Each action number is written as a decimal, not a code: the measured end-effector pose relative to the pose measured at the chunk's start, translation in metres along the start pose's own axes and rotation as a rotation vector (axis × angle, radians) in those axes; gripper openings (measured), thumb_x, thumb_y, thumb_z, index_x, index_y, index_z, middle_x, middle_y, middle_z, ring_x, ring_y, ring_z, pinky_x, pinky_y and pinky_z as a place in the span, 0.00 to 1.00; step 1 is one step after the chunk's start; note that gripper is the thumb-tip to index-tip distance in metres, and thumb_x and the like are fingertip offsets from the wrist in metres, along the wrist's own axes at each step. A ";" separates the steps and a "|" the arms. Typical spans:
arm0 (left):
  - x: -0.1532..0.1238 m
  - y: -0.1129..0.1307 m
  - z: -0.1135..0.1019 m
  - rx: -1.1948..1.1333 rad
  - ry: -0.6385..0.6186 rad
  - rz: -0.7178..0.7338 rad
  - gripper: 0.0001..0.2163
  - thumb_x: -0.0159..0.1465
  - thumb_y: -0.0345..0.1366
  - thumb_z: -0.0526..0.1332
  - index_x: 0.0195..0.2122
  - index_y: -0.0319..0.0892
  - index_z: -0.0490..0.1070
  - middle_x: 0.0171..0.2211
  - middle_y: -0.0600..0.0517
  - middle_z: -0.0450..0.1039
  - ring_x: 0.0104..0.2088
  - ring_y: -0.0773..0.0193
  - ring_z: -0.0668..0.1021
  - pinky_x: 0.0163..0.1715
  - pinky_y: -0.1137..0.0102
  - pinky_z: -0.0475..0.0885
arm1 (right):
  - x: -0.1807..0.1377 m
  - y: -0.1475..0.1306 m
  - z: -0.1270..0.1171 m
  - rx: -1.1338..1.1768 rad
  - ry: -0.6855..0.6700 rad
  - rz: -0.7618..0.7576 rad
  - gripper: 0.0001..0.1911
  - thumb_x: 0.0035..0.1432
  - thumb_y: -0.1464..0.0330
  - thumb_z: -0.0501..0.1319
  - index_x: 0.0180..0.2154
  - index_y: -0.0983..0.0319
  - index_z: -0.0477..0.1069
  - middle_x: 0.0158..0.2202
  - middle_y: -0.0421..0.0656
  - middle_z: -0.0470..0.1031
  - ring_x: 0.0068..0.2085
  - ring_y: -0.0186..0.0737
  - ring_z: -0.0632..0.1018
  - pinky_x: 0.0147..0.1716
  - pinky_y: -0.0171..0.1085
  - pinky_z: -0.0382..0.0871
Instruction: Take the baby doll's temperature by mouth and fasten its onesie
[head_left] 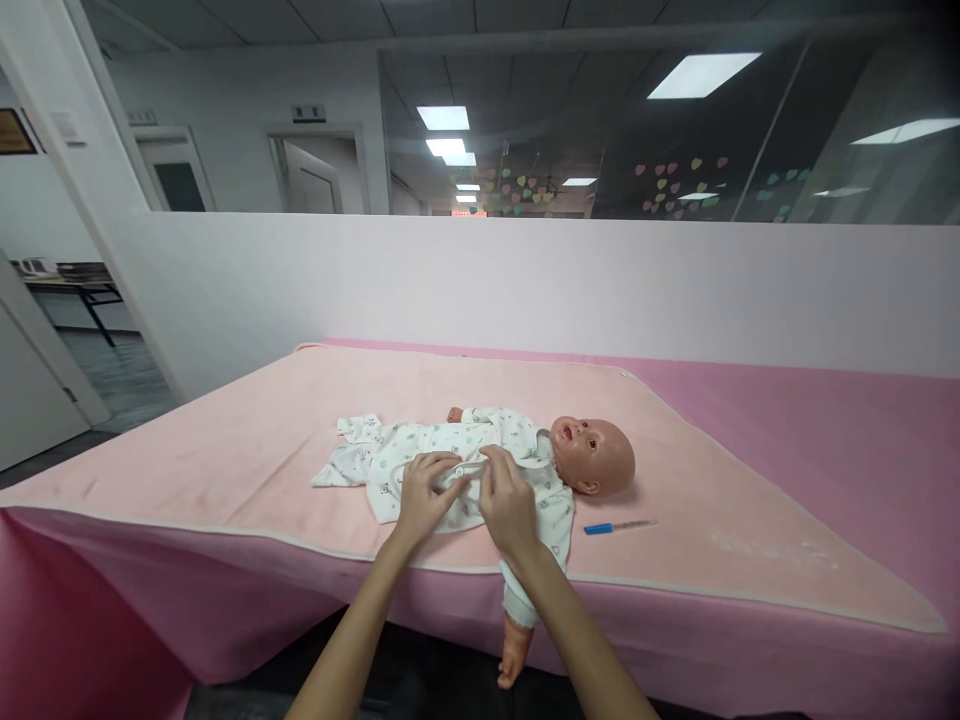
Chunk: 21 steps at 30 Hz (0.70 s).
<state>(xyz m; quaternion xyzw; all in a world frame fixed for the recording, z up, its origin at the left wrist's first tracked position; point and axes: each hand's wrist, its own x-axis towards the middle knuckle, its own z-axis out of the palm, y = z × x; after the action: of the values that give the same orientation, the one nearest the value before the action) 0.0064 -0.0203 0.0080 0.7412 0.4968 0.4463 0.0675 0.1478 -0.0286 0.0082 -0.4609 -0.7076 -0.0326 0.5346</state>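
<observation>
A baby doll [592, 455] lies on its back on a pale pink blanket [225, 450], head to the right, dressed in a white printed romper [420, 445]. One doll arm hangs over the table's front edge. My left hand [424, 495] rests on the doll's belly, fingers curled and pinching the romper's front. My right hand [508, 500] sits beside it on the chest, fingertips pinched on the same fabric edge. Both forearms reach in from the bottom of the view.
A blue-capped thermometer or pen [616, 526] lies on the blanket just right of the doll. The blanket covers a table draped in darker pink cloth [825, 420]. A white partition wall [525, 280] with glass above stands behind. An open doorway is at the left.
</observation>
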 end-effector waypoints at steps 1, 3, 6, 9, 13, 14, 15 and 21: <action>0.000 0.000 0.000 -0.025 -0.006 0.000 0.10 0.60 0.43 0.56 0.39 0.48 0.73 0.42 0.52 0.73 0.45 0.59 0.70 0.47 0.61 0.61 | 0.000 -0.004 0.003 0.022 -0.039 0.015 0.16 0.61 0.72 0.44 0.46 0.63 0.65 0.43 0.49 0.72 0.44 0.41 0.73 0.38 0.36 0.68; 0.000 0.001 0.000 -0.066 -0.011 0.001 0.10 0.61 0.42 0.54 0.37 0.48 0.74 0.41 0.52 0.73 0.45 0.60 0.70 0.48 0.61 0.61 | -0.001 -0.010 0.008 0.070 -0.103 0.096 0.16 0.59 0.72 0.46 0.48 0.64 0.64 0.44 0.48 0.72 0.43 0.41 0.74 0.37 0.37 0.69; -0.001 0.001 0.001 -0.079 -0.006 0.000 0.11 0.63 0.42 0.53 0.36 0.47 0.74 0.41 0.53 0.73 0.45 0.61 0.70 0.49 0.62 0.60 | -0.003 -0.011 0.013 0.142 -0.149 0.191 0.15 0.58 0.71 0.49 0.46 0.64 0.66 0.42 0.47 0.73 0.41 0.41 0.75 0.38 0.38 0.69; -0.001 0.000 0.002 -0.062 -0.001 -0.025 0.12 0.63 0.42 0.52 0.37 0.46 0.73 0.39 0.53 0.74 0.44 0.62 0.70 0.47 0.64 0.60 | -0.003 -0.007 0.014 0.176 -0.165 0.181 0.12 0.57 0.69 0.51 0.40 0.63 0.69 0.39 0.45 0.74 0.40 0.41 0.75 0.40 0.38 0.68; -0.002 0.000 0.003 -0.064 0.005 -0.067 0.12 0.64 0.41 0.51 0.39 0.47 0.72 0.38 0.54 0.75 0.42 0.62 0.71 0.45 0.64 0.61 | -0.003 -0.004 0.013 0.191 -0.173 0.165 0.12 0.58 0.69 0.51 0.41 0.62 0.70 0.38 0.45 0.74 0.39 0.41 0.75 0.40 0.38 0.67; -0.002 0.000 0.003 -0.068 0.006 -0.071 0.12 0.64 0.41 0.50 0.40 0.47 0.72 0.38 0.54 0.75 0.42 0.62 0.71 0.45 0.64 0.61 | -0.003 -0.004 0.013 0.194 -0.179 0.169 0.12 0.58 0.68 0.51 0.41 0.61 0.70 0.38 0.45 0.74 0.39 0.41 0.75 0.39 0.38 0.67; -0.002 0.001 0.002 -0.071 0.008 -0.072 0.12 0.64 0.41 0.50 0.40 0.48 0.72 0.38 0.54 0.75 0.42 0.62 0.71 0.45 0.64 0.61 | -0.003 -0.003 0.014 0.197 -0.185 0.172 0.13 0.59 0.68 0.50 0.42 0.61 0.70 0.38 0.45 0.74 0.39 0.41 0.75 0.39 0.38 0.68; -0.004 0.003 -0.001 -0.070 0.005 -0.058 0.12 0.64 0.42 0.52 0.42 0.50 0.73 0.38 0.54 0.75 0.40 0.63 0.71 0.45 0.64 0.63 | -0.006 0.003 0.018 0.187 -0.167 0.165 0.14 0.60 0.65 0.50 0.43 0.61 0.70 0.38 0.45 0.74 0.38 0.41 0.75 0.37 0.38 0.68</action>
<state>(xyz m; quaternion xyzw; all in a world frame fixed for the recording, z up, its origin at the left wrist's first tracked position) 0.0072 -0.0253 0.0074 0.7227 0.5023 0.4629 0.1052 0.1369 -0.0205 -0.0058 -0.4670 -0.7092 0.1161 0.5153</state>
